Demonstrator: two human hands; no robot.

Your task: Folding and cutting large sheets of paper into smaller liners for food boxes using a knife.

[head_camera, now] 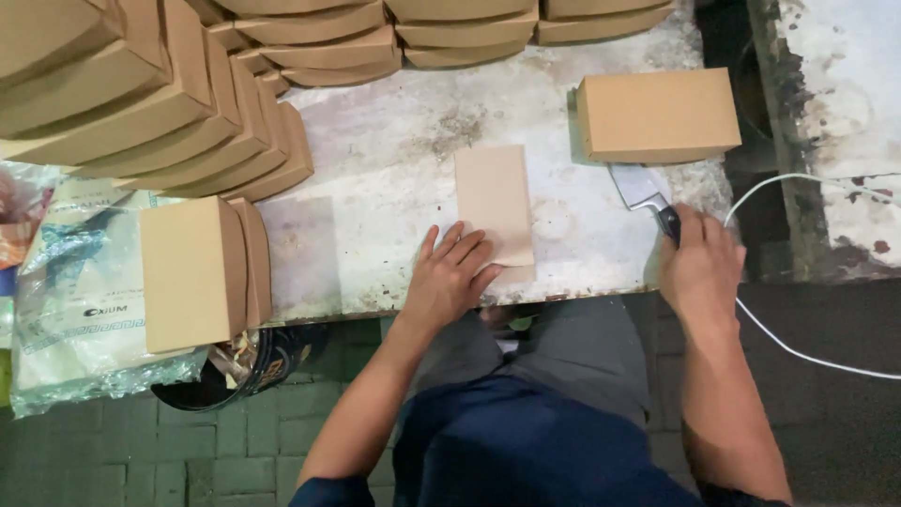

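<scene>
Many brown boxes crowd the table's far left. The left hand lies open on flat cardboard — the right hand grips a knife beside a closed box.

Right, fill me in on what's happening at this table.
A person stands at a worn white table. The left hand presses flat on a tan cardboard sheet near the table's front edge. The right hand closes on the handle of a knife, its blade lying below a closed brown box. More brown boxes are stacked at the left and along the back.
</scene>
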